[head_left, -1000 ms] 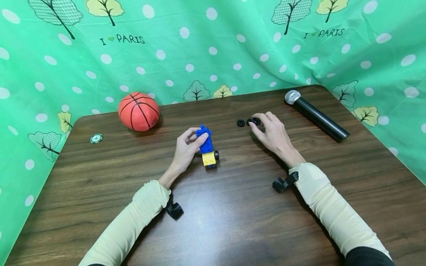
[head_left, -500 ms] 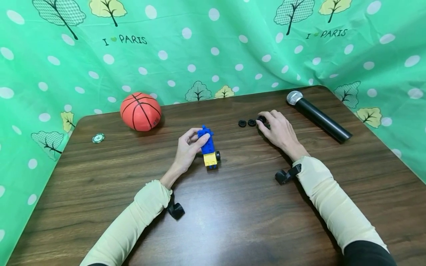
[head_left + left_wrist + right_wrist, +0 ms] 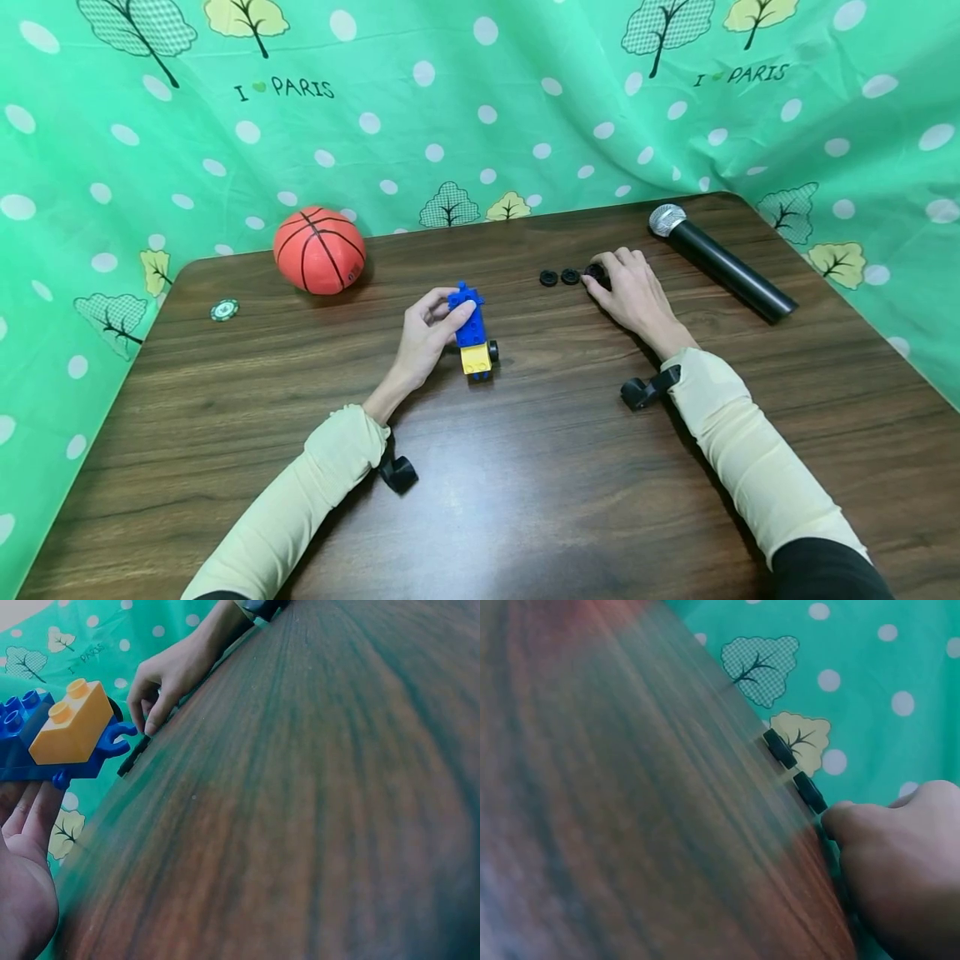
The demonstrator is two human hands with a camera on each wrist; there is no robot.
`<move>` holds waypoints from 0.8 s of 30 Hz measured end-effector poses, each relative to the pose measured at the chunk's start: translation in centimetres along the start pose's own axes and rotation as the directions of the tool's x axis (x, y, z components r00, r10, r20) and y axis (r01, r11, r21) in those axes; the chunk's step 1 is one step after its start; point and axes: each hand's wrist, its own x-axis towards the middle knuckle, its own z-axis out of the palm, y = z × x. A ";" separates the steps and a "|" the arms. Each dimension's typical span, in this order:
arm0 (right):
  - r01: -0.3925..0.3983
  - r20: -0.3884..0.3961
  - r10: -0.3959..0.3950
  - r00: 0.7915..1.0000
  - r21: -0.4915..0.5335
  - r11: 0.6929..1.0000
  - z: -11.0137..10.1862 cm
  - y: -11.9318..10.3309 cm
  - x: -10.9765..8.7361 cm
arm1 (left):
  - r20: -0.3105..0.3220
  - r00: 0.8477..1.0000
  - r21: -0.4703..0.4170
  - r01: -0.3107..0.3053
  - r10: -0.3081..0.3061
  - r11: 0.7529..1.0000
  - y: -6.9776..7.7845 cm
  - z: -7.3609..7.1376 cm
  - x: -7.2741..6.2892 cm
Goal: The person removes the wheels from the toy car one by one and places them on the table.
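In the head view my left hand grips a toy brick car, thumb pressed on its blue studded top. A sloped yellow brick sits at its near end, and a blue hook juts out there in the left wrist view. One black wheel shows on the car's right side. Further right, my right hand holds a loose black toy wheel on the table between thumb and fingers. Two more black wheels lie flat beside it in a row, also seen in the right wrist view.
A small red basketball rests at the back left, with a green-and-white poker chip nearer the left edge. A black microphone lies slantwise at the back right. Behind the wooden table hangs a green dotted curtain.
My right hand has shifted slightly right with the third wheel, drawing it away from the middle one and into line with the other two. My left hand keeps its hold on the car.
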 end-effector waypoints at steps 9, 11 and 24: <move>-0.056 0.021 0.055 0.998 0.049 0.997 -0.1 0.0 -0.1 | 0.005 1.000 0.010 -0.002 0.002 1.000 0.1 0.1 0.0; -0.097 0.024 0.096 0.995 0.099 0.990 -0.2 -0.2 -0.2 | 0.005 1.000 0.005 -0.002 0.002 1.000 0.1 0.1 0.0; 0.011 0.000 -0.012 1.000 0.490 0.872 0.0 -7.6 -3.4 | 0.002 1.000 -0.038 0.011 -0.011 0.999 0.0 0.3 0.0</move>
